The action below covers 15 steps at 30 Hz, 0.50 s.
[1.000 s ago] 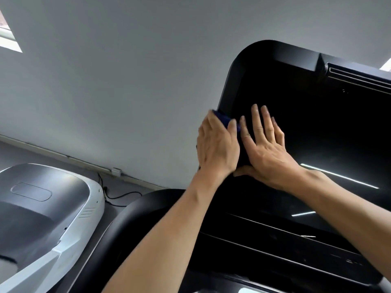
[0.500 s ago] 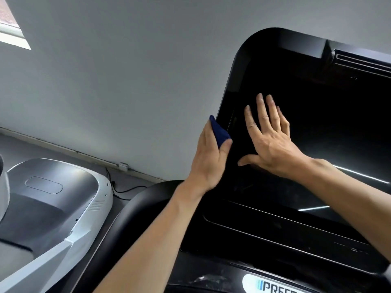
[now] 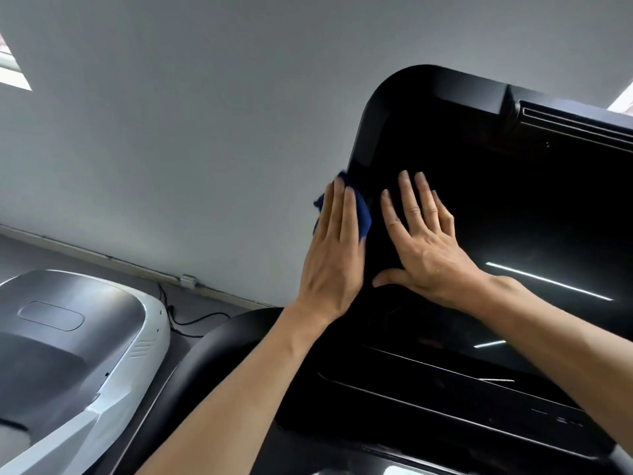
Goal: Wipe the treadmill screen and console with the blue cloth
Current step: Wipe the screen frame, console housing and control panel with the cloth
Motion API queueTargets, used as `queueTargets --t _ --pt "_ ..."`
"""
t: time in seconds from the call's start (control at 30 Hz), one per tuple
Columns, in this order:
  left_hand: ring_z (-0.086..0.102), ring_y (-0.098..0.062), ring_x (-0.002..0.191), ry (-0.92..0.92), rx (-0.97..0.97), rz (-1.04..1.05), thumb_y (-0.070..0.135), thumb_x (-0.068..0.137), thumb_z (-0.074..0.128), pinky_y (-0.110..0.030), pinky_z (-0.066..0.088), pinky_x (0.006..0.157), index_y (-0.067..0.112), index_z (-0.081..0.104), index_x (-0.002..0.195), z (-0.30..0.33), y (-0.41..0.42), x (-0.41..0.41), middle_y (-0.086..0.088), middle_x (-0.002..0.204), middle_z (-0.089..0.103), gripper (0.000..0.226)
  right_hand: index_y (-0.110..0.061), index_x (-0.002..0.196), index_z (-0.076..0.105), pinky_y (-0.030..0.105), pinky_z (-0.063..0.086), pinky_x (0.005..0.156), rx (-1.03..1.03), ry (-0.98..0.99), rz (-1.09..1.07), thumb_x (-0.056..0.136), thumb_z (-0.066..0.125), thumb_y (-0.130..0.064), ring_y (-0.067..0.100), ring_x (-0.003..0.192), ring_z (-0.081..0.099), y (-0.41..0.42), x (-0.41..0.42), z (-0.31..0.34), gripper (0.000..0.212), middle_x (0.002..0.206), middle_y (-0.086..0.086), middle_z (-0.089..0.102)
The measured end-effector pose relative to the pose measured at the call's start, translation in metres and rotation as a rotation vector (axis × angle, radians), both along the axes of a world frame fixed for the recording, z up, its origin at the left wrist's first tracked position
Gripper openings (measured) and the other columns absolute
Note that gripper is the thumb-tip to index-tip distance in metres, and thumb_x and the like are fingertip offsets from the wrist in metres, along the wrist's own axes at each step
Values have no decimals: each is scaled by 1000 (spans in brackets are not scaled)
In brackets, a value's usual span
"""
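Observation:
The treadmill's glossy black screen (image 3: 520, 214) fills the right side, tilted toward me, with the lower console panel (image 3: 428, 402) beneath it. My left hand (image 3: 334, 258) lies flat with straight fingers over the blue cloth (image 3: 364, 219), pressing it against the screen's left edge. The cloth shows only at the fingertips and on both sides of them. My right hand (image 3: 426, 250) rests flat on the screen just right of the cloth, fingers spread, holding nothing.
A grey wall stands behind the console. At lower left sits the grey and white motor cover (image 3: 72, 341) of a neighbouring machine, with a black cable (image 3: 191, 322) on the floor beside it. A vent slot (image 3: 579, 126) runs along the console's top right.
My left hand went from wrapping the cloth round the screen's edge to lying flat on it, slightly higher. The right hand stays flat on the screen. The view shifted a little.

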<state>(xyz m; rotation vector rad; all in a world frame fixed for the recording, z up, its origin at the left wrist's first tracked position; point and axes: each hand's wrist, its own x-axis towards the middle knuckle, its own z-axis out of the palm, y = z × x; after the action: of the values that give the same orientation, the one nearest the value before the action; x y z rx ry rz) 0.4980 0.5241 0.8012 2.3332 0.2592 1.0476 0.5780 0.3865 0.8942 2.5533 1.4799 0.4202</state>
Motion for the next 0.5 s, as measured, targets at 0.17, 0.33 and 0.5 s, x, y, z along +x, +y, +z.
queueTargets --t 0.17,0.33,0.5 --pt "0 -33 157 66 71 -47 21 107 36 -48 19 126 -6 6 158 -63 -18 -56 -21 169 -2 65 -11 159 -11 49 -13 120 -2 32 -8 72 64 -77 34 146 -37 2 1 2 133 160 19 -34" --pt "-4 -27 157 69 7 -27 19 106 39 -35 5 128 -2 3 159 28 14 12 -20 168 -1 68 -11 160 -5 47 -11 120 0 20 -22 71 68 -75 33 147 -34 2 -2 4 132 162 19 -29" --pt "-5 -22 157 45 -14 -42 28 108 41 -38 13 128 3 4 161 32 10 7 -15 170 -3 69 -19 161 13 47 10 121 71 56 -23 62 76 -73 28 154 -16 -3 -8 17 130 168 10 -11"
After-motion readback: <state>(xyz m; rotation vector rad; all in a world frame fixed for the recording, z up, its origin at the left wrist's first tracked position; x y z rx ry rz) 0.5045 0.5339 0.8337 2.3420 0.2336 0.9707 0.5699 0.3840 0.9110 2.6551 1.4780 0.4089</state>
